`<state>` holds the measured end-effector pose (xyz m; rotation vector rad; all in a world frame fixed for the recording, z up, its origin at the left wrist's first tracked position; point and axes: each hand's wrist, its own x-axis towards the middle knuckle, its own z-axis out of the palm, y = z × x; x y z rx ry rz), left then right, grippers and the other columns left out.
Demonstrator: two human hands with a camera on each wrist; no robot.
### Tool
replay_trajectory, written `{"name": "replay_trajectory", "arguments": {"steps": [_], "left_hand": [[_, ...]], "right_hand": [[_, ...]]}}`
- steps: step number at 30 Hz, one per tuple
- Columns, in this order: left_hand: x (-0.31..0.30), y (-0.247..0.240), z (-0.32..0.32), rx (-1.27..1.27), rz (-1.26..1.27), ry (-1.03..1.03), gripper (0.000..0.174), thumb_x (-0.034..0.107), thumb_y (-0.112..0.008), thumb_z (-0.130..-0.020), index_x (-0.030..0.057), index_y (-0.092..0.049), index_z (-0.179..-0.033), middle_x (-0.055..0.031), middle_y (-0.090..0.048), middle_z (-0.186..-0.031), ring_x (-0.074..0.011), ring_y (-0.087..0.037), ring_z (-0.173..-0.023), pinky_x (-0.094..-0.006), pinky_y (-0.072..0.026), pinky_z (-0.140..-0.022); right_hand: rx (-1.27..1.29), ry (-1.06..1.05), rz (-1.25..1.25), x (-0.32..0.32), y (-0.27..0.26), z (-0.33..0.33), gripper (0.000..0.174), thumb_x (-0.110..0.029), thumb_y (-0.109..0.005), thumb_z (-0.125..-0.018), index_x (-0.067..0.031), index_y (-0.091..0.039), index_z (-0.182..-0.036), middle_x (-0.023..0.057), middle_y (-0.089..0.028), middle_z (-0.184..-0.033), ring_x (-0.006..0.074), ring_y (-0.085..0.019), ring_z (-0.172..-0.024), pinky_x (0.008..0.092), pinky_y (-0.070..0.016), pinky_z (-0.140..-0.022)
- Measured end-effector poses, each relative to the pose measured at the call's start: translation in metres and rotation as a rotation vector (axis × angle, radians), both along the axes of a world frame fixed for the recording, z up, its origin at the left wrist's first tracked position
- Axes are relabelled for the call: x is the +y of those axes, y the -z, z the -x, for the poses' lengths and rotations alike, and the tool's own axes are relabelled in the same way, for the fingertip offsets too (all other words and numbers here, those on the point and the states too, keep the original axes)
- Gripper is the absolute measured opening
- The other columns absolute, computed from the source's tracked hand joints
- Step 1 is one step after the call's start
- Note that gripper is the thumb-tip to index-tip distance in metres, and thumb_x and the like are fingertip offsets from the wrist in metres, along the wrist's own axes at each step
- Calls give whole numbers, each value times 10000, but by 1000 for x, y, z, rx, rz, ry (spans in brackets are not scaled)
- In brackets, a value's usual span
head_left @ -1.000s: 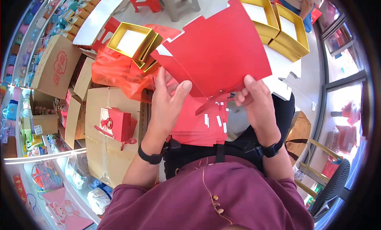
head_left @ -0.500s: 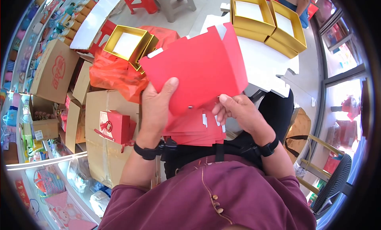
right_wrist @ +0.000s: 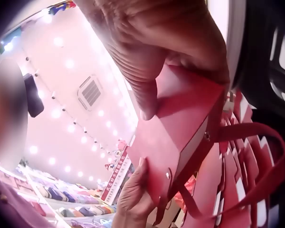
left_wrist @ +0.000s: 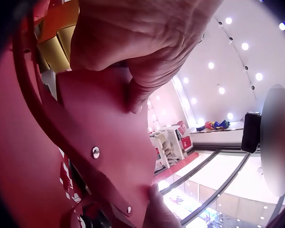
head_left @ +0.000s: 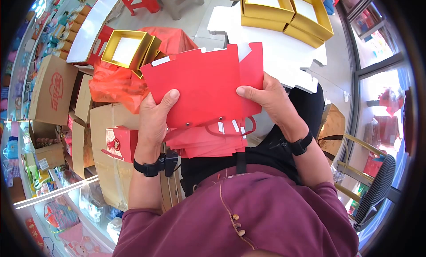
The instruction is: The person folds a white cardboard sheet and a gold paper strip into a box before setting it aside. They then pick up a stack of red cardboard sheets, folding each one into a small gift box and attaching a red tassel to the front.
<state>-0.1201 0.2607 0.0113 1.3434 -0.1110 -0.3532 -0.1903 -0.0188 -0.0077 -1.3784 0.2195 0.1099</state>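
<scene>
Both hands hold up a red folded card piece [head_left: 202,86] with notched tabs along its far edge and a strap handle with metal studs at its near edge. On its left side the left hand [head_left: 155,117] grips it, thumb on top. At the right side the right hand [head_left: 277,99] pinches it, thumb on the near face, fingers behind. The left wrist view shows the left hand [left_wrist: 137,47] over the card beside a stud [left_wrist: 95,152]. From the right wrist view, the right hand [right_wrist: 152,42] holds the folded panel [right_wrist: 166,133]. A stack of red pieces [head_left: 199,146] lies on the lap.
Gold boxes [head_left: 266,10] stand on a white board [head_left: 266,48] at the far right. Another gold box [head_left: 126,48] sits on an orange-red bag [head_left: 117,86]. A red gift box [head_left: 126,144] rests on a cardboard carton [head_left: 111,177]. A folding chair [head_left: 375,186] is at right.
The red piece has come down and turned level. The right hand has moved from the strap area up to the card's right side and grips it there. The left hand has shifted slightly left.
</scene>
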Motion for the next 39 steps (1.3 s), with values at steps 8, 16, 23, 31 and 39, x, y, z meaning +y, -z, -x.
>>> {"name": "replay_trajectory", "arguments": {"steps": [8,16,23,31,39], "left_hand": [[15,1,2,-54,-48,-65,411,211,-734,-1027,-12,-626,-1355,-92,-713,-1255,-174,-704,-1103,-324,-592,-967],[30,1,15,-61,-135,-88,525,271,-739,-1028,2,-548,-1436,-96,-661,-1326,-193,-660,-1173,-345,-542,-1026],[15,1,16,-271,67,-114,663,464,-583,-1094,9,-392,-1537,-122,-536,-1471,-211,-541,-1336,-397,-453,-1127],[6,-2,3,-161,-91,-220,514,390,-619,-1086,22,-488,-1420,-110,-579,-1360,-177,-560,-1255,-359,-455,-1093],[-2,-14,3,-179,-260,-227,559,357,-690,-1050,-7,-485,-1421,-128,-594,-1343,-171,-584,-1209,-334,-479,-1055]], "right_hand": [[-83,9,125,14,-2,-9,481,-217,-773,-972,40,-610,-1345,110,-728,-1171,152,-676,-1081,328,-556,-975],[-286,-2,65,28,-12,-27,759,-458,-736,-1002,49,-423,-1471,197,-577,-1397,251,-559,-1334,387,-422,-1163],[-284,27,-55,45,-9,-24,706,-468,-655,-1044,45,-421,-1468,159,-570,-1360,198,-539,-1293,343,-414,-1129],[-258,100,-101,54,-1,-28,445,-283,-620,-1024,11,-482,-1328,85,-575,-1225,127,-528,-1130,305,-435,-1043],[-293,54,27,50,5,-34,510,-254,-614,-1011,7,-460,-1420,92,-580,-1256,156,-538,-1162,312,-437,-1056]]}}
